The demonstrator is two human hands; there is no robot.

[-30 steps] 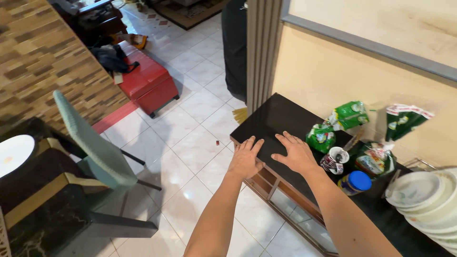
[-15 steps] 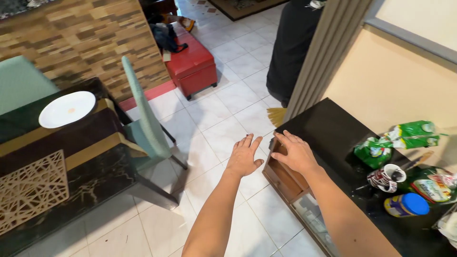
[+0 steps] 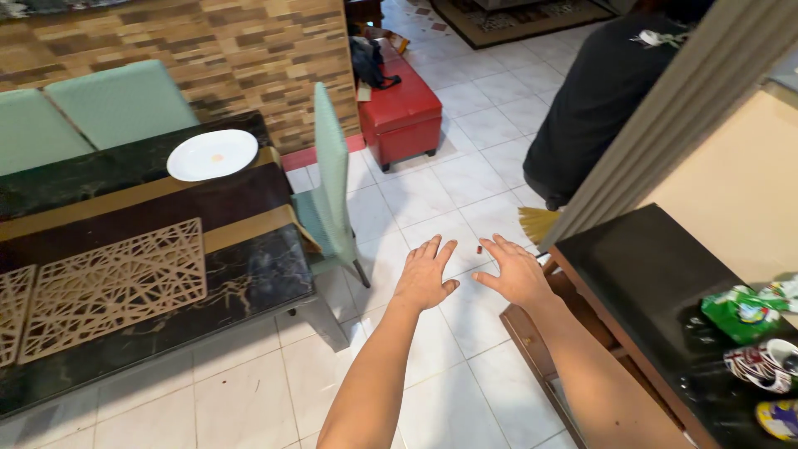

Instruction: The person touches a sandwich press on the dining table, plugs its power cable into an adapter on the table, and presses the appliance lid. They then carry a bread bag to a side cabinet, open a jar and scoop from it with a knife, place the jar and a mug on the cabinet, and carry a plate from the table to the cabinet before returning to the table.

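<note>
— Where were the 2 hands?
— Left hand [image 3: 426, 276] and right hand [image 3: 516, 273] hovered empty, fingers spread, over the tiled floor [image 3: 465, 191], just beside the black cabinet's [image 3: 657, 274] left edge.

One head-worn camera, looking steeply down from standing height.

The view comes from the person's own head and tilts down and forward over both outstretched forearms, so the left hand [image 3: 426, 277] and right hand [image 3: 515, 271] sit near the middle of the picture, close to the lens, above the white tiled floor [image 3: 432, 191]. To the left the view takes in the dark dining tabletop [image 3: 125, 249] and a pale green chair [image 3: 328, 183]; to the right, the edge of a black cabinet [image 3: 657, 274]. Farther off, toward the top, it reaches a red ottoman [image 3: 403, 112] and a brick-patterned wall [image 3: 208, 50]. There is only this single view.
</note>
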